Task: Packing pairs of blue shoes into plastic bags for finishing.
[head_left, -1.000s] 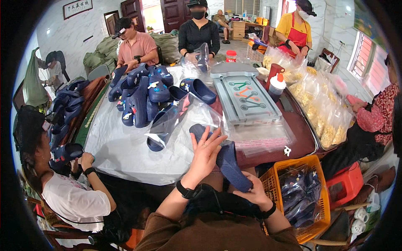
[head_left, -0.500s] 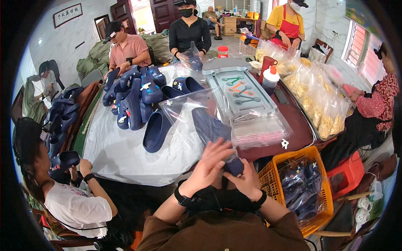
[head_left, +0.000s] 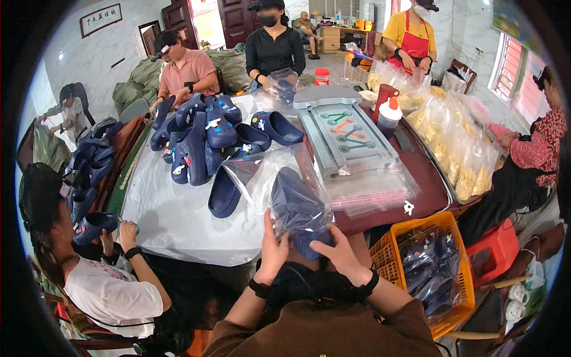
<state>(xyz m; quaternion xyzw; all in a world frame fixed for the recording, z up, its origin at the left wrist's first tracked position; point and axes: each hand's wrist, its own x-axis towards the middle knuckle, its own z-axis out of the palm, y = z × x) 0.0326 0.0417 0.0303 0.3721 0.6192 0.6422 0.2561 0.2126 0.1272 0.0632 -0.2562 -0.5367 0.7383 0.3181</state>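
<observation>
A navy clog sits inside a clear plastic bag at the table's near edge, the bag's wide end spread away from me. My left hand is closed on the bag's left side. At the lower right my right hand grips the clog's near end, thumb on top. Whether a second clog lies beneath it I cannot tell. Just beyond the bag, a loose navy clog rests on the white sheet. Behind that rises a heap of navy clogs with small coloured charms.
Right of the bag lie flat clear bags by a grey board. A yellow crate of bagged clogs stands at my right, near a red stool. A co-worker handles a clog at left. Filled bags crowd a tray.
My left hand has moved from above the clog to the bag's left side. The bag now covers the clog down to my hands. The view has shifted slightly.
</observation>
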